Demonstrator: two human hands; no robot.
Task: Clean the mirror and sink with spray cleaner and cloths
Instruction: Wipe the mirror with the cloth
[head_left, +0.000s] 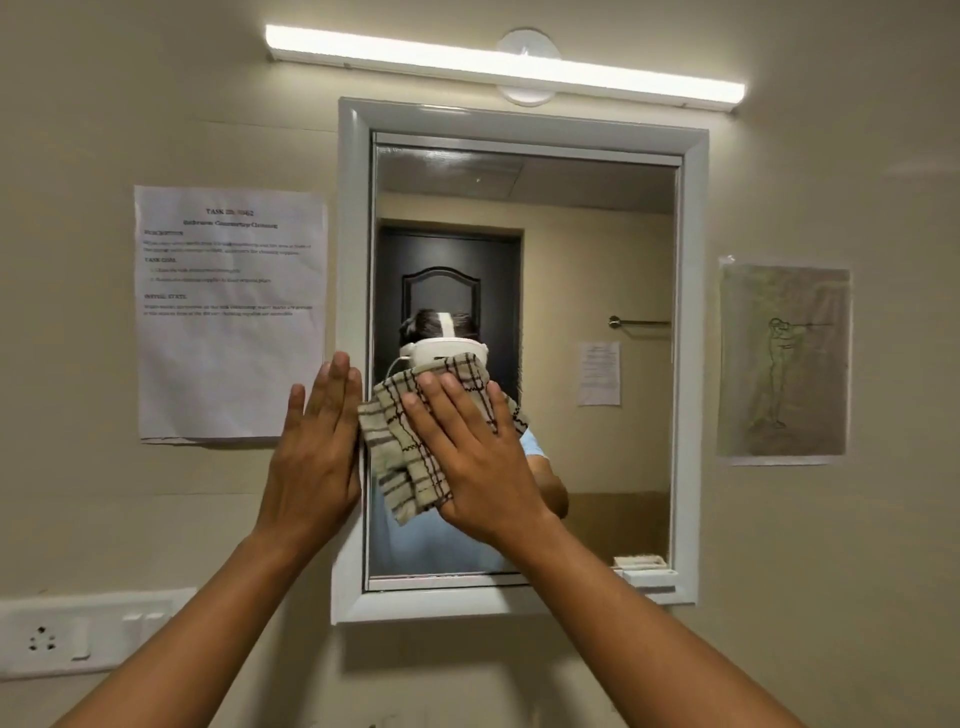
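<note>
A white-framed mirror (597, 249) hangs on the beige wall straight ahead. My right hand (470, 457) lies flat on a beige checked cloth (400, 452) and presses it against the lower left part of the glass. My left hand (317, 452) rests flat, fingers straight and together, on the wall and the mirror's left frame edge, holding nothing. The sink and the spray cleaner are out of view.
A printed task sheet (231, 312) is taped to the wall left of the mirror, a drawing sheet (784, 361) to its right. A lit tube lamp (504, 67) runs above. A white socket panel (78, 634) sits at lower left. A small white object (649, 574) lies on the mirror's bottom right ledge.
</note>
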